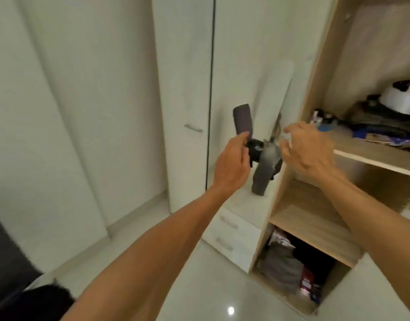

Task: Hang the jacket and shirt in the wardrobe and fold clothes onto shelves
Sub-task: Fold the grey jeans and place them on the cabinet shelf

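Observation:
A small dark garment (262, 172) is held up in front of the wardrobe's white doors. One purple-grey end (242, 120) points up, a black part sits in the middle, and a grey end hangs down. My left hand (231, 165) pinches it at the black middle. My right hand (310, 151) grips the garment's right edge between thumb and fingers, though blur hides the exact contact. The open wardrobe section (289, 179) with wooden shelves stands to the right. No jacket, shirt or hanger is visible.
The upper shelf (370, 156) holds a white rounded object (400, 98), dark clothes and blue fabric. The bottom compartment holds a pile of clothes (285, 269). Two white drawers (231, 237) sit below my hands. A closed door with a metal handle (193, 128) is to the left, above glossy floor.

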